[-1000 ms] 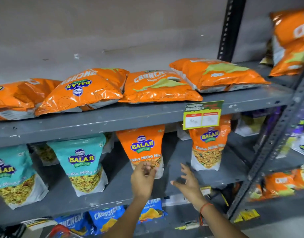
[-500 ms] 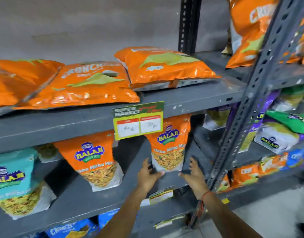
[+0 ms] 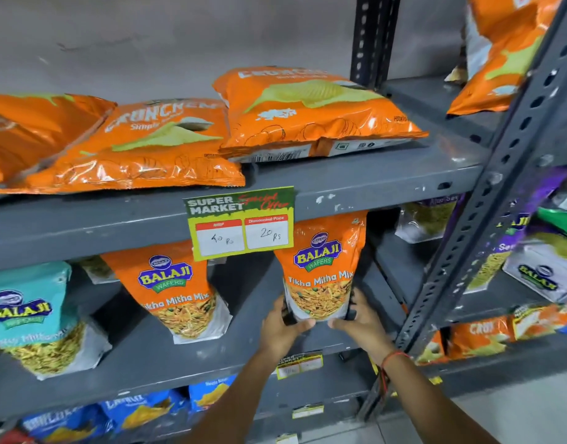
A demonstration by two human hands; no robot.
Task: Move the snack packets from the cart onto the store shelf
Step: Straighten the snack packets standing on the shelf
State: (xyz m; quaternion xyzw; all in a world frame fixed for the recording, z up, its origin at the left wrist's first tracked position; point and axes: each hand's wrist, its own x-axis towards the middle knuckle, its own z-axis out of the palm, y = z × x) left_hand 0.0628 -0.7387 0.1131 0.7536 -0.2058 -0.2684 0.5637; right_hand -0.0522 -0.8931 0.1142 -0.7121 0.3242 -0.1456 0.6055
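An orange Balaji Tikha Mitha Mix packet [image 3: 320, 267] stands upright at the right end of the middle grey shelf [image 3: 192, 357]. My left hand [image 3: 280, 328] grips its lower left corner and my right hand [image 3: 360, 318] its lower right corner, thumbs meeting under its base. A second orange Balaji packet [image 3: 176, 290] leans further left, and a teal Balaji packet [image 3: 29, 318] stands at the far left. The cart is out of view.
Orange Crunchex bags [image 3: 308, 113] lie flat on the upper shelf. A yellow price tag [image 3: 240, 222] hangs from that shelf's front edge. A grey perforated upright [image 3: 487, 203] stands right of my hands, with more packets [image 3: 532, 267] in the neighbouring rack. Blue bags [image 3: 138, 411] fill the lowest shelf.
My view has swung right along the shelf. Both hands moved forward from open in front of the shelf to closed around the base of the right orange Balaji packet.
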